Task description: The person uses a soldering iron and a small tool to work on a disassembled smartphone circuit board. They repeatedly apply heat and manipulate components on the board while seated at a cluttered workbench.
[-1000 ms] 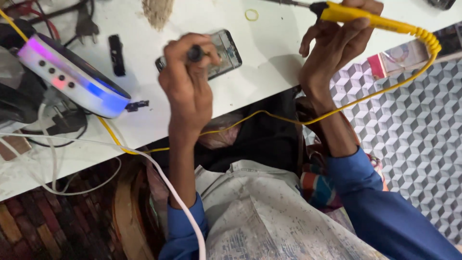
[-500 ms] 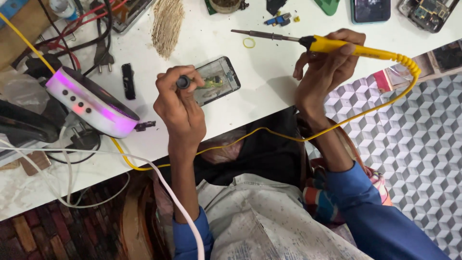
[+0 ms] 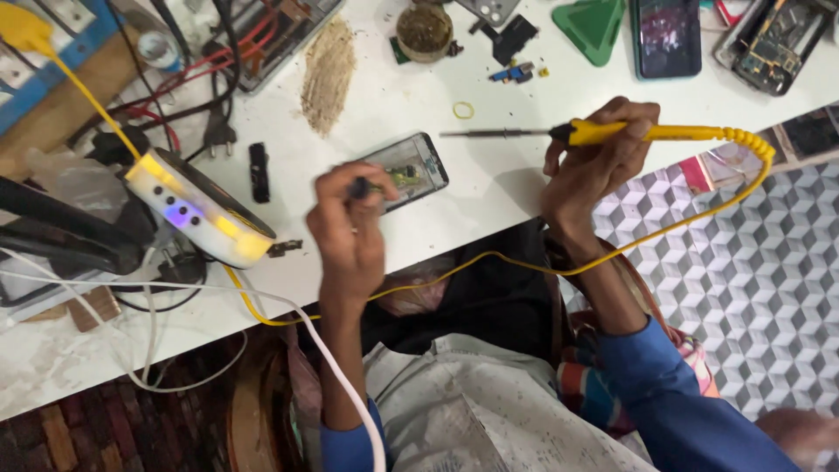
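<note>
An opened phone (image 3: 407,169) with its insides showing lies on the white table (image 3: 489,192). My left hand (image 3: 350,229) is closed around a small dark tool whose tip rests over the phone's left end. My right hand (image 3: 594,162) grips a yellow-handled soldering iron (image 3: 612,134) held level above the table, its metal tip pointing left, clear of the phone. The iron's yellow cord (image 3: 699,214) loops down past my lap.
A glowing white lamp-like device (image 3: 197,210) and tangled cables and plugs (image 3: 210,131) lie left. A pile of fibres (image 3: 328,74), a round tin (image 3: 424,31), a green triangular pick (image 3: 594,26), another phone (image 3: 666,35) and an open phone frame (image 3: 773,44) sit at the back.
The view has tilted, showing more of the table's far side. My right hand with the iron has come lower and level; my left hand stays on the phone.
</note>
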Demonstrator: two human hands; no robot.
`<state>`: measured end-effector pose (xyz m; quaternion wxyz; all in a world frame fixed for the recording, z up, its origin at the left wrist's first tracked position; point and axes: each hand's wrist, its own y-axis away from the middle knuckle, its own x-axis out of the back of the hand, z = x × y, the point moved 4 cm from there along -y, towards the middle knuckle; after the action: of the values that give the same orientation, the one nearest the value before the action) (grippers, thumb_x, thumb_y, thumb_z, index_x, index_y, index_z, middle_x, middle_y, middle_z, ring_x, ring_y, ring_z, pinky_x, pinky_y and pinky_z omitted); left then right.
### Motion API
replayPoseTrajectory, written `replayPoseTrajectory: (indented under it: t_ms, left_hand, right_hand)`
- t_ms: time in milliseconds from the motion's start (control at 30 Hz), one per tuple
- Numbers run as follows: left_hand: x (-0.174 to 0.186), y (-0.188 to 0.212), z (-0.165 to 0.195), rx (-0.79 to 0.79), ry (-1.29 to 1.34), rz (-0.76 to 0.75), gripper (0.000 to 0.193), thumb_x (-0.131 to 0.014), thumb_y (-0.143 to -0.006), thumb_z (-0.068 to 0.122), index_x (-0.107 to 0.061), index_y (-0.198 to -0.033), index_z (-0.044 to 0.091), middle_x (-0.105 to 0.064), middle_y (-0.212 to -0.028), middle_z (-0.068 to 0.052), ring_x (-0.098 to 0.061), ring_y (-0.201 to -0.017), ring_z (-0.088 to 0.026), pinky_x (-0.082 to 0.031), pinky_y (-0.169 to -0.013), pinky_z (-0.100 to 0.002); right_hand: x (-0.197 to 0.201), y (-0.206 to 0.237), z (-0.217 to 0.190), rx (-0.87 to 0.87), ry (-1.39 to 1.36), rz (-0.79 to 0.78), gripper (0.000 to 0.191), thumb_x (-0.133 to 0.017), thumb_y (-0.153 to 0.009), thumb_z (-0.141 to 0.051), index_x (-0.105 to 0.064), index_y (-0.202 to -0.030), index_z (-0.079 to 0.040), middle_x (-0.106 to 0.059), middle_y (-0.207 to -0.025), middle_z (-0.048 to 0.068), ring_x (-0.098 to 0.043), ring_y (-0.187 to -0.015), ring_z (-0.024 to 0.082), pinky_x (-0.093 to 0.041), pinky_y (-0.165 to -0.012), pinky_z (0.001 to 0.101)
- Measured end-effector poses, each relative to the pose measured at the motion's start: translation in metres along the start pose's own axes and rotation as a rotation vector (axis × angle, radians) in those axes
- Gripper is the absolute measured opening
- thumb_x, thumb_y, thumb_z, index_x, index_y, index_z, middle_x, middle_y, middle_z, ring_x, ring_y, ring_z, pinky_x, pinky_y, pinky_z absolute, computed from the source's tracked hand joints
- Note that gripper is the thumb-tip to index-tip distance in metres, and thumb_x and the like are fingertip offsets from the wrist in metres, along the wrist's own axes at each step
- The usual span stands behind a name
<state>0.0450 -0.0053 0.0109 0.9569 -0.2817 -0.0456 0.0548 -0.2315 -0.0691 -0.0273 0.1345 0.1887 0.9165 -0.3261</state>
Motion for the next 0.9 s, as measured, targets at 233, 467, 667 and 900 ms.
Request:
replayPoseTrajectory:
  t_ms: [233,467,667,900]
  left_hand:
    - [-0.014,-0.001,-0.002,-0.013,-0.076,-0.033,0.012,-0.044,-0.118,0.013,-0.050,-0.124,0.005,-0.069,-0.099,-0.010,-0.049,-0.067,-0.008,-0.046,-0.064,-0.023]
    - [-0.003,-0.001,-0.002,-0.033,0.036,0.066,0.017,-0.044,-0.119,0.017,-0.047,-0.127,0.003,-0.066,-0.098,-0.011,-0.048,-0.067,-0.008,-0.042,-0.063,-0.022]
    - [-0.004,-0.008,0.000,-0.045,-0.017,0.060,0.016,-0.043,-0.119,0.014,-0.047,-0.129,0.003,-0.066,-0.097,-0.010,-0.046,-0.066,-0.007,-0.040,-0.062,-0.022]
    - [-0.006,-0.022,-0.005,-0.075,-0.074,-0.034,0.016,-0.041,-0.122,0.015,-0.048,-0.131,0.004,-0.068,-0.092,-0.007,-0.047,-0.065,-0.007,-0.041,-0.061,-0.023]
  right_hand:
    - [0.002,0.002,0.002,-0.021,0.024,0.002,0.043,-0.038,-0.117,-0.050,-0.043,-0.113,-0.007,-0.049,-0.087,0.005,-0.046,-0.052,0.009,-0.035,-0.035,0.0230]
    - [0.000,0.005,0.002,-0.050,-0.025,-0.001,0.042,-0.039,-0.117,-0.048,-0.041,-0.114,-0.006,-0.048,-0.097,0.007,-0.050,-0.058,0.013,-0.039,-0.036,0.0245]
    - [0.001,0.008,0.004,0.041,0.027,-0.053,0.044,-0.040,-0.115,-0.050,-0.041,-0.114,-0.007,-0.046,-0.091,0.006,-0.048,-0.053,0.011,-0.041,-0.035,0.0242]
    - [0.006,0.001,0.010,0.082,0.012,-0.085,0.045,-0.039,-0.115,-0.050,-0.042,-0.120,-0.005,-0.052,-0.088,0.009,-0.057,-0.058,0.016,-0.042,-0.035,0.0245]
